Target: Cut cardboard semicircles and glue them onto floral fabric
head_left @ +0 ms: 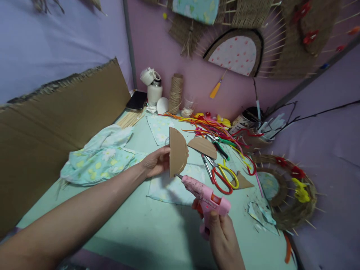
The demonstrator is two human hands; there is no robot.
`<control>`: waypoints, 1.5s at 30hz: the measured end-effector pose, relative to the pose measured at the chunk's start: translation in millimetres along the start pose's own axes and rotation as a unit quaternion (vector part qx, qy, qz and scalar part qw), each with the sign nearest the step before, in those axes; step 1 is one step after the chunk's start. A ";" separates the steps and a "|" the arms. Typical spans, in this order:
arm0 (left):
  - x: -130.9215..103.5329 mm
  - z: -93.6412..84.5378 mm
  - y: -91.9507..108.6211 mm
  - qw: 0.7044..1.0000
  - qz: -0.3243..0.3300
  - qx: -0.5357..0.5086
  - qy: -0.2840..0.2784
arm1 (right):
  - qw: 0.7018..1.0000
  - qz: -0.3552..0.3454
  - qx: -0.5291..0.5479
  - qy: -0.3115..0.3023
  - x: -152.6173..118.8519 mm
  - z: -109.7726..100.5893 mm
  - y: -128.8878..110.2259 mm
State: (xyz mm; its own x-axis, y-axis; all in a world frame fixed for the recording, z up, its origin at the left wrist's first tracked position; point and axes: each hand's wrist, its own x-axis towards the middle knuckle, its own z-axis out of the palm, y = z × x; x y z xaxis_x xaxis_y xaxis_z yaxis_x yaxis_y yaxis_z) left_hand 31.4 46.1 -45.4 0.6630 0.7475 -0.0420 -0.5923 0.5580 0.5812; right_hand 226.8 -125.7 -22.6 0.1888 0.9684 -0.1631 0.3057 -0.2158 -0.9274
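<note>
My left hand (155, 162) grips a half-round piece of cardboard (177, 153) by its straight edge, holding it up above the table. A shiny line of glue runs along its curved rim. My right hand (222, 234) is wrapped round the handle of a pink glue gun (206, 197), whose nozzle tip is at the lower corner of the cardboard. Under them lies a piece of floral fabric (174, 191). A second half-round cardboard piece (204, 146) rests on the table just to the right, beside red-and-yellow-handled scissors (222, 178).
Green-handled pliers (221, 146) and colourful pipe cleaners (208, 123) lie behind. A twine spool (176, 93), a white bottle (154, 92) and a phone (137, 100) stand or lie at the back. Crumpled floral cloth (98, 161) is at left, a decorated wreath (298, 202) at right.
</note>
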 end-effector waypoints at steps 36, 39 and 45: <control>-5.8 6.4 -3.8 0.992 -0.101 0.071 -0.041 | 0.999 -0.012 0.009 0.032 -0.6 4.8 -22.7; -6.1 7.1 -4.0 0.990 -0.107 0.074 -0.045 | 0.999 0.015 0.002 0.042 -3.6 5.6 -26.6; -6.5 6.9 -5.6 0.989 -0.116 0.082 -0.036 | 0.998 0.030 0.007 0.053 -4.7 5.3 -25.4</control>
State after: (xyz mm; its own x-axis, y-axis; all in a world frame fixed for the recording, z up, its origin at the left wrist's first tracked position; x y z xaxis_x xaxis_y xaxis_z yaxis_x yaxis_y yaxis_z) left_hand 33.5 35.6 -42.8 0.8072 0.5746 -0.1351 -0.3412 0.6411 0.6874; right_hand 213.2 -124.1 0.0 0.3044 0.9347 -0.1835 0.2776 -0.2714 -0.9216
